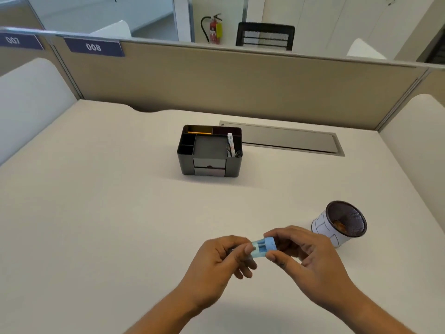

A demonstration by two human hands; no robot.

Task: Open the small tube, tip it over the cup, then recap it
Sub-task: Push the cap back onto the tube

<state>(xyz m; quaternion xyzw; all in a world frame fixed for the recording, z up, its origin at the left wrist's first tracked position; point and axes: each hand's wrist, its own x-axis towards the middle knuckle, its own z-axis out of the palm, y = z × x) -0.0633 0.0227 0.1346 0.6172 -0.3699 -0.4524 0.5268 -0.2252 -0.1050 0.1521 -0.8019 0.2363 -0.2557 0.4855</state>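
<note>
- Pale and wide, the desk (96, 213) sits inside tan office walls, with a black organizer (209, 153) at 12 o'clock.
- Both hands hold the small blue tube (261, 248) just above the desk, low in the middle.
- Left hand (216, 259) is curled shut around the tube's body.
- Right hand (310, 256) pinches the cap (269, 243) end.
- I think the cap is coming off or going on; I cannot tell which.
- Keep the body steady and move only the cap.
- The mesh cup (342, 224) waits at 2 o'clock from the hands.
</note>
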